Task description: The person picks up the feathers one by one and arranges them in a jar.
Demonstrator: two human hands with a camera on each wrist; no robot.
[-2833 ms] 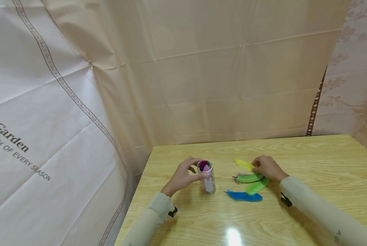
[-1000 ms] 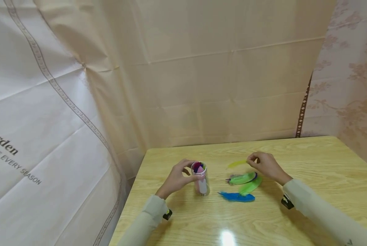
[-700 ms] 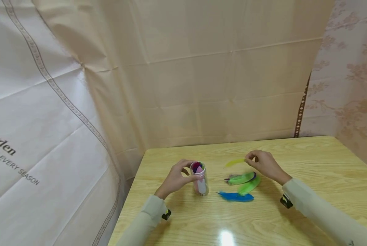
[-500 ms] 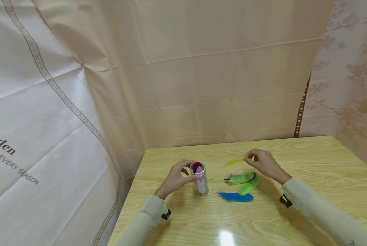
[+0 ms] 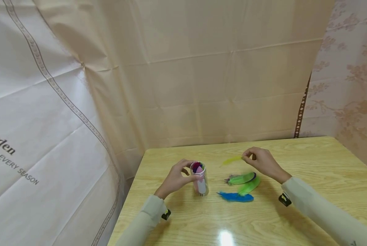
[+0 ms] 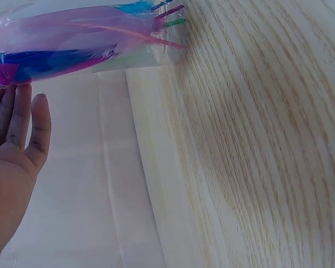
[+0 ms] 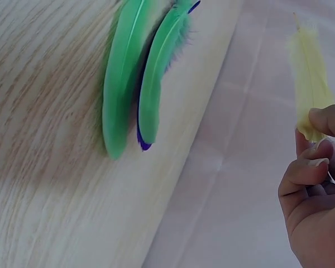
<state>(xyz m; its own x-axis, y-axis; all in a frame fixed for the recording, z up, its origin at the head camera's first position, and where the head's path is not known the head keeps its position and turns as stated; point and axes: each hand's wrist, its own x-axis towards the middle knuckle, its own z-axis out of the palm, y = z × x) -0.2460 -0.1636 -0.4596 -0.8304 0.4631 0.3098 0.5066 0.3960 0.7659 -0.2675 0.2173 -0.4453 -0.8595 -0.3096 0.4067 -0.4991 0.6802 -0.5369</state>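
In the head view, the left hand (image 5: 175, 177) has its grip around a clear jar (image 5: 201, 186). The jar stands upright on the table (image 5: 186, 222) with bright feathers (image 5: 199, 168) inside. The right hand (image 5: 264, 164) pinches a yellow feather (image 5: 231, 160). Two green feathers (image 5: 241, 179) and a blue feather (image 5: 236, 196) lie on the table, to the right of the jar.

In the left wrist view, pink and blue show through the jar's side.

In the right wrist view, the grip holds the yellow feather's wide end, with its thin stem pointing away. Purple peeps out from under one green feather.
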